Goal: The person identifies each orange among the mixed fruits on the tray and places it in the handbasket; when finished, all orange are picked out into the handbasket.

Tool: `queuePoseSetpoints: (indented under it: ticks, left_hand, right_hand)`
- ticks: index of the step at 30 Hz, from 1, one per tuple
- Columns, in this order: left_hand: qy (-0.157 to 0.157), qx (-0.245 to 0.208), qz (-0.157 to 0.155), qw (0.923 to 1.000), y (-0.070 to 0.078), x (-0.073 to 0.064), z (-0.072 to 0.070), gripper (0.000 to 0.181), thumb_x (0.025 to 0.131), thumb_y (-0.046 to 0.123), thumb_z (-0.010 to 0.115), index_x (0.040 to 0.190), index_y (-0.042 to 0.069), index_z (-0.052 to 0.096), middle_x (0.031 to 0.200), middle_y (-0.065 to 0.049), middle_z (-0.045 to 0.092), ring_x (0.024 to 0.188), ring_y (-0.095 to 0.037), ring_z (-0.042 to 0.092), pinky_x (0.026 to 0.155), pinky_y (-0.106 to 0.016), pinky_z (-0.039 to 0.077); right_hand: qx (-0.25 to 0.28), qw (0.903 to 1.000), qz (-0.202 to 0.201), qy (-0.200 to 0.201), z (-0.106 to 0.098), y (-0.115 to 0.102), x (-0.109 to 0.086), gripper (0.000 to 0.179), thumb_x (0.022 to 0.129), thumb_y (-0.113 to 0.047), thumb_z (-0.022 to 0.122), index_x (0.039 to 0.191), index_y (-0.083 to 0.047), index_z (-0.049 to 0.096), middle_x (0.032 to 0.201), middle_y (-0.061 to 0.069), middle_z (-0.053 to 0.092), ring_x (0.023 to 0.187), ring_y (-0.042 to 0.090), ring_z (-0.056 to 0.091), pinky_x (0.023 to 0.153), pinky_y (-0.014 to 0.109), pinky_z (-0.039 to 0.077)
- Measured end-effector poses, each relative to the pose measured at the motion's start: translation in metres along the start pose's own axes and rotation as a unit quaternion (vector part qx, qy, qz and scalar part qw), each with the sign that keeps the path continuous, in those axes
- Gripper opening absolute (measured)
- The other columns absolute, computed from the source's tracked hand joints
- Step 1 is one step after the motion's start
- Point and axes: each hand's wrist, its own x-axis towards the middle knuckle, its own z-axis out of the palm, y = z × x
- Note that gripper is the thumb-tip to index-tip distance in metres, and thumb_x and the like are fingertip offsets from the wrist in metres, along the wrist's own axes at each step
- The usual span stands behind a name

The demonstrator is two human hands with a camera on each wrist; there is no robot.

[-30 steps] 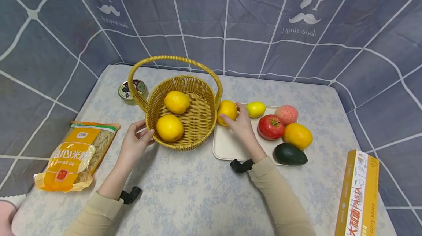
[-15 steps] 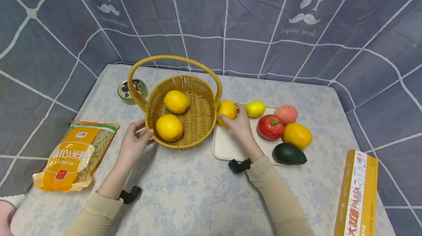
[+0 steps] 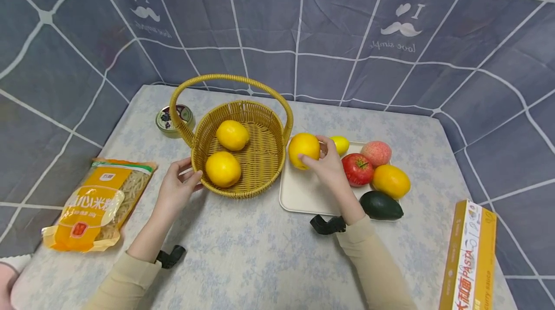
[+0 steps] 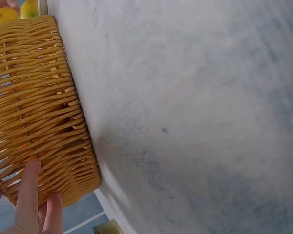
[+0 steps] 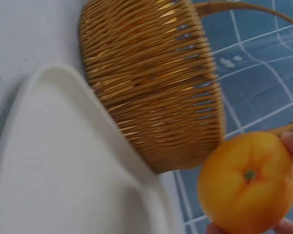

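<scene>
My left hand (image 3: 177,185) holds the left side of a yellow woven basket (image 3: 260,161). Its thumb is at the rim, and its fingers (image 4: 27,200) lie along the outer weave in the left wrist view. Two lemons (image 3: 232,135) rest inside the basket on its left side. Over the left end of a cream tray (image 3: 299,194), my right hand (image 3: 327,163) grips an orange (image 3: 304,150) between thumb and fingers. In the right wrist view the orange (image 5: 249,183) is raised above the tray, near the basket's rim, its small green stem mark showing.
On the tray are a yellow lemon (image 3: 340,145), a red apple (image 3: 357,169), a peach (image 3: 376,153), a mango (image 3: 391,181) and a dark green avocado (image 3: 380,205). A round tin (image 3: 175,120), a noodle bag (image 3: 97,206) and a pasta box (image 3: 468,257) stand around.
My right hand has lifted the orange up and slightly right, away from beside the basket; it now overlaps more of the lemon on the tray. My left hand has stayed at the basket.
</scene>
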Motion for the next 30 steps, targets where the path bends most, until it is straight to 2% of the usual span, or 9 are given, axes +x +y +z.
queuePoseSetpoints:
  ticks: [3, 7, 11, 14, 18, 22, 26, 30]
  left_hand:
    - [0.0, 0.004, 0.001, 1.0, 0.002, 0.0, 0.0, 0.06, 0.104, 0.017, 0.048, 0.154, 0.002, 0.018, 0.155, -0.021, 0.029, 0.137, -0.033, 0.045, 0.096, -0.035, 0.056]
    - [0.003, 0.011, 0.001, 0.9999, 0.003, 0.001, 0.0, 0.06, 0.104, 0.017, 0.048, 0.154, 0.001, 0.018, 0.156, -0.021, 0.028, 0.137, -0.034, 0.045, 0.096, -0.037, 0.056]
    - [0.005, 0.012, 0.0, 0.9999, 0.002, 0.0, 0.001, 0.06, 0.104, 0.017, 0.048, 0.154, 0.001, 0.018, 0.156, -0.021, 0.028, 0.137, -0.034, 0.045, 0.097, -0.039, 0.055]
    - [0.005, 0.011, 0.0, 0.9999, 0.001, 0.0, 0.001, 0.06, 0.104, 0.017, 0.048, 0.154, 0.001, 0.018, 0.156, -0.021, 0.028, 0.137, -0.034, 0.045, 0.097, -0.038, 0.055]
    - [0.003, 0.005, -0.002, 1.0, 0.001, -0.001, 0.001, 0.06, 0.104, 0.017, 0.048, 0.154, 0.001, 0.018, 0.155, -0.022, 0.028, 0.138, -0.034, 0.044, 0.097, -0.037, 0.056]
    - [0.003, 0.003, -0.001, 1.0, 0.001, -0.002, 0.001, 0.06, 0.105, 0.016, 0.047, 0.154, 0.001, 0.018, 0.155, -0.022, 0.028, 0.138, -0.033, 0.043, 0.096, -0.036, 0.056]
    - [0.004, 0.006, -0.004, 1.0, 0.001, -0.002, 0.001, 0.06, 0.104, 0.016, 0.048, 0.154, 0.001, 0.018, 0.155, -0.022, 0.028, 0.139, -0.033, 0.043, 0.094, -0.033, 0.057]
    - [0.003, 0.006, -0.003, 1.0, 0.002, -0.001, 0.001, 0.06, 0.104, 0.017, 0.048, 0.154, 0.001, 0.018, 0.155, -0.021, 0.028, 0.138, -0.032, 0.044, 0.093, -0.03, 0.057]
  right_hand:
    - [0.0, 0.9996, -0.026, -0.013, -0.009, -0.009, -0.011, 0.081, 0.083, -0.028, 0.077, 0.15, -0.013, 0.033, 0.15, 0.015, 0.04, 0.135, 0.033, 0.044, 0.114, 0.048, 0.04]
    - [0.014, 0.9952, -0.081, -0.053, -0.012, -0.023, -0.026, 0.077, 0.083, -0.02, 0.077, 0.148, -0.01, 0.036, 0.148, 0.014, 0.041, 0.131, 0.034, 0.047, 0.111, 0.05, 0.042]
    - [0.014, 0.9855, -0.135, -0.103, -0.001, -0.035, -0.034, 0.077, 0.081, -0.014, 0.078, 0.146, -0.009, 0.038, 0.144, 0.013, 0.043, 0.128, 0.032, 0.049, 0.11, 0.049, 0.043]
    - [-0.012, 0.9793, -0.158, -0.125, 0.014, -0.041, -0.033, 0.078, 0.08, -0.017, 0.079, 0.147, -0.013, 0.038, 0.144, 0.01, 0.045, 0.129, 0.029, 0.049, 0.111, 0.048, 0.043]
    - [-0.061, 0.9717, -0.192, -0.122, 0.037, -0.047, -0.024, 0.078, 0.079, -0.021, 0.081, 0.146, -0.015, 0.041, 0.143, 0.008, 0.048, 0.127, 0.027, 0.05, 0.109, 0.046, 0.045]
    - [-0.13, 0.9583, -0.231, -0.106, 0.061, -0.053, -0.01, 0.079, 0.077, -0.024, 0.081, 0.145, -0.013, 0.041, 0.144, 0.01, 0.046, 0.125, 0.027, 0.052, 0.104, 0.047, 0.049]
    - [-0.191, 0.946, -0.241, -0.103, 0.077, -0.055, 0.003, 0.08, 0.077, -0.023, 0.08, 0.146, -0.011, 0.041, 0.145, 0.012, 0.044, 0.126, 0.027, 0.05, 0.104, 0.046, 0.049]
    - [-0.224, 0.9379, -0.246, -0.096, 0.084, -0.057, 0.011, 0.081, 0.077, -0.02, 0.079, 0.147, -0.01, 0.041, 0.146, 0.014, 0.043, 0.129, 0.029, 0.048, 0.105, 0.045, 0.048]
